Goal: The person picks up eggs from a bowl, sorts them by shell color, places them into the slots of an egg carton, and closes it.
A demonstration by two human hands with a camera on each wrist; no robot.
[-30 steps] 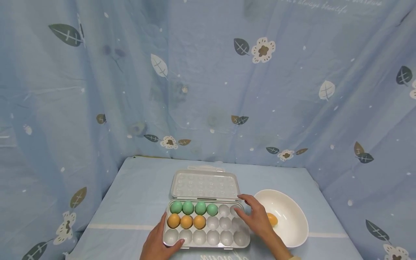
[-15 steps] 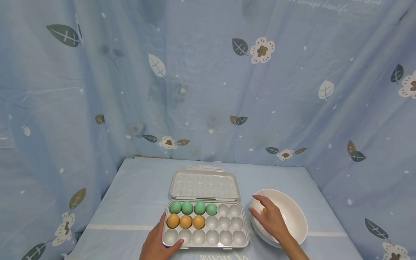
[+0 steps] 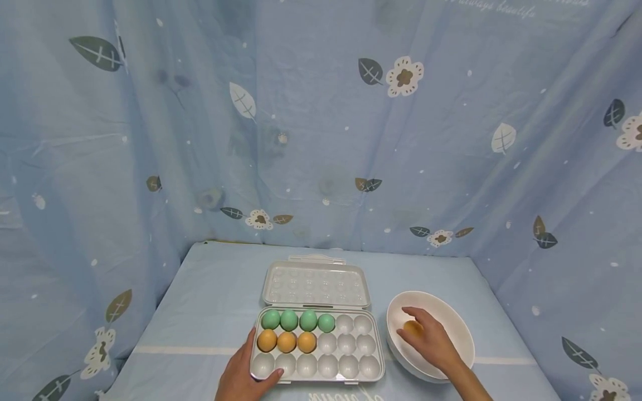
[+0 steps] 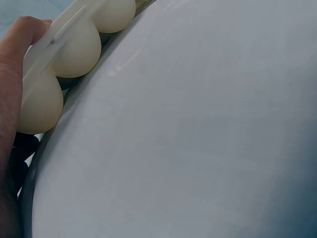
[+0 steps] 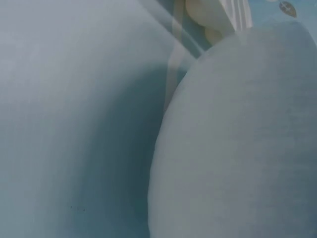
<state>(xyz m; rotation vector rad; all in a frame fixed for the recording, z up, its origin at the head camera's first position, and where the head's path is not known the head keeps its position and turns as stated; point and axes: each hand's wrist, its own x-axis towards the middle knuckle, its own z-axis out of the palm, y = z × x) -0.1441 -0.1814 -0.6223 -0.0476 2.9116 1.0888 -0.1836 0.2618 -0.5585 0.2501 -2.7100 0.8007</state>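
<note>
A clear plastic egg tray sits mid-table with its lid folded back. Green eggs fill part of its back row, and orange eggs the left half of the middle row. My left hand grips the tray's front left corner; in the left wrist view the thumb hooks over the rim above the rounded cups. My right hand reaches into a white bowl, index finger and thumb spread around an orange egg. Its other fingers are hidden.
The tray's hinged lid lies flat behind the cups. Light blue cloth covers the table, and a patterned blue curtain hangs close behind. Most of the right wrist view is the bowl's outer side.
My right hand has moved right from over the tray's right end, crossed the bowl's rim and lowered inside around the orange egg. The left hand has stayed at the tray's corner.
</note>
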